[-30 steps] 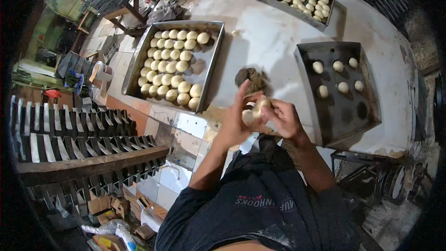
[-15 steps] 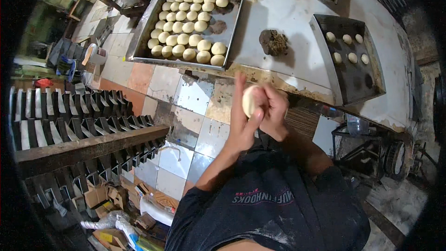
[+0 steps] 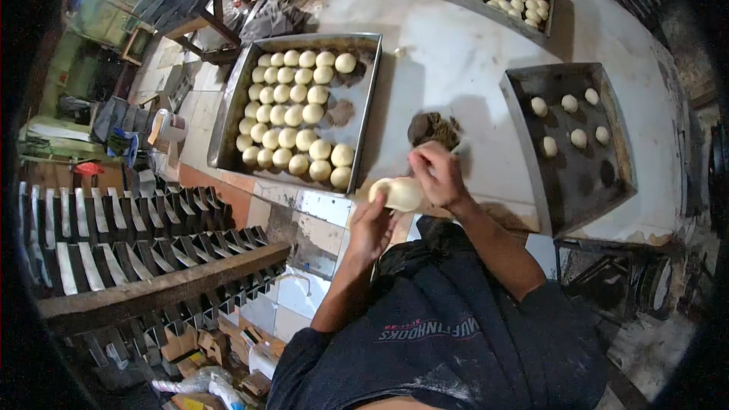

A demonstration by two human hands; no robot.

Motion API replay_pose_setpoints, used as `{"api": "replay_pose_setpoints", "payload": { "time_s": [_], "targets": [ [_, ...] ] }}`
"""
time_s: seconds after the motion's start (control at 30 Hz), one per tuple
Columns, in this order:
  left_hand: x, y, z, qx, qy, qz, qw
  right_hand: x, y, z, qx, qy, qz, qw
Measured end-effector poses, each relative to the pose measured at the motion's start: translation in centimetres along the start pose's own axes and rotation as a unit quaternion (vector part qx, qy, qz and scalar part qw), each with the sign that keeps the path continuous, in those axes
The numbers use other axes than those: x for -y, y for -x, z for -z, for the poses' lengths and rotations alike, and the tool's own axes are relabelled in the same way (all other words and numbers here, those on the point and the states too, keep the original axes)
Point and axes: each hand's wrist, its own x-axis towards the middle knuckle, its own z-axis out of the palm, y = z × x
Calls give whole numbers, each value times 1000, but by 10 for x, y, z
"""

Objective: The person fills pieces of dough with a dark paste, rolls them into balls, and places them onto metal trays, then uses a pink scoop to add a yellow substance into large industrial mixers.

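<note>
Over the lower edge of the pale table [image 3: 448,68], mid-frame, the right hand [image 3: 440,175] has curled fingers, around what I cannot tell; the left hand [image 3: 370,229] sits lower left. A dark lump [image 3: 430,128] lies just above, nearer the right; the left pinches the pale dough piece [image 3: 402,195] between them, long axis across the frame.

Across the front of the dark, flour-dusted cloth shirt [image 3: 456,357], a single line of large pale grey capital letters [image 3: 429,330] is printed, seen upside down and bent by folds. Beside it, a shorter line of small red lettering [image 3: 402,326] is set, too small to be read. No other wording can be made out on anything in view.
</note>
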Motion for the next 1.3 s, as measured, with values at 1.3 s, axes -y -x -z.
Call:
{"api": "replay_pose_setpoints", "payload": {
  "time_s": [1.3],
  "targets": [
    [7, -92, -32, 0, -66, -131, 989, -14, -33, 49, 30, -324, -212, 921]
  ]
}}
